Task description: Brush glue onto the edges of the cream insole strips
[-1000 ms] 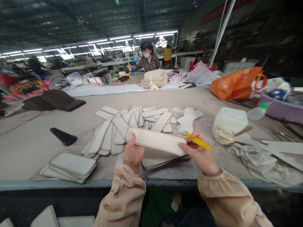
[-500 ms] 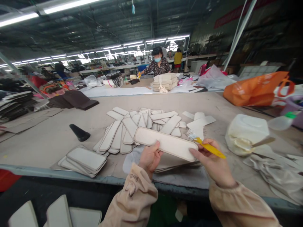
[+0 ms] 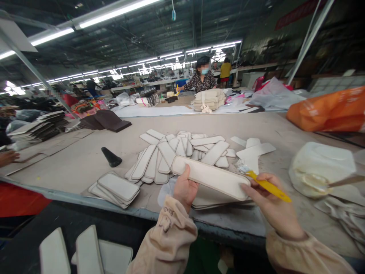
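Observation:
A long off-white panel (image 3: 211, 177) with rounded corners and a darker rim is held tilted between both hands. My left hand (image 3: 186, 191) grips its lower left edge, thumb on the face. The thumb of my right hand (image 3: 278, 207) presses on the panel's right end. That same hand holds a yellow-handled brush (image 3: 270, 187), its whitish bristles pointing left beyond the panel. Below the held panel lies a stack of similar pieces (image 3: 209, 198), partly covered by it. Behind it spreads a loose pile of panels (image 3: 168, 154).
A neat panel stack (image 3: 118, 186) and a black cone-shaped object (image 3: 111, 157) are at left. At right stand a cut-open white jug (image 3: 322, 167) and an orange bag (image 3: 327, 112). A co-worker (image 3: 202, 78) sits across the table. More panels (image 3: 88, 251) lie below the table edge.
The view has swung left, so everything sits further right in the picture. Another person's hand now shows at the left edge. My left hand has shifted slightly left along the panel; both grips persist.

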The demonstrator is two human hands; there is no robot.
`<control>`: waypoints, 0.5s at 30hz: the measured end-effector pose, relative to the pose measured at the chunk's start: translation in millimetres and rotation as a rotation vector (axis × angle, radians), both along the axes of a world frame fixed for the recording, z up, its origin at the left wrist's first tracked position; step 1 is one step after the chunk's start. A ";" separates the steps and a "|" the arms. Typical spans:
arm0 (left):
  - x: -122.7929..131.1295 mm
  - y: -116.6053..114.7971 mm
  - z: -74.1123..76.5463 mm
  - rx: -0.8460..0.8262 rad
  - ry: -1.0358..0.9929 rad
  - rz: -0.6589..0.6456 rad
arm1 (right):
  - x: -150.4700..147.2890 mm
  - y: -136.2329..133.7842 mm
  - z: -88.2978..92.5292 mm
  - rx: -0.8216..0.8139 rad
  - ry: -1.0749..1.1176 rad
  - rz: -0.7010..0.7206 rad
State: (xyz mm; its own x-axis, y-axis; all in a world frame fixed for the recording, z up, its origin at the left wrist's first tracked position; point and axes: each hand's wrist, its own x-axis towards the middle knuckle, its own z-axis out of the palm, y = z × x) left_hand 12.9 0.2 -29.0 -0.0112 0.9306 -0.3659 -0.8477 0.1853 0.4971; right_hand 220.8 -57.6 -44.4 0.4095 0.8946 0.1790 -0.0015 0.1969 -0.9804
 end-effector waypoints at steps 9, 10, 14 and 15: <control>-7.6 5.5 5.8 -0.031 -0.016 -0.023 | -8.9 -0.4 8.8 0.033 0.017 0.101; -7.2 4.3 5.6 -0.024 -0.005 -0.034 | -8.9 -0.5 8.7 0.036 0.021 0.102; -1.7 -4.1 -0.8 0.022 0.094 -0.125 | -5.5 -1.8 4.9 0.042 -0.005 0.111; -0.5 -5.5 -3.2 0.024 0.126 -0.146 | -4.1 -2.3 4.0 0.044 -0.023 0.117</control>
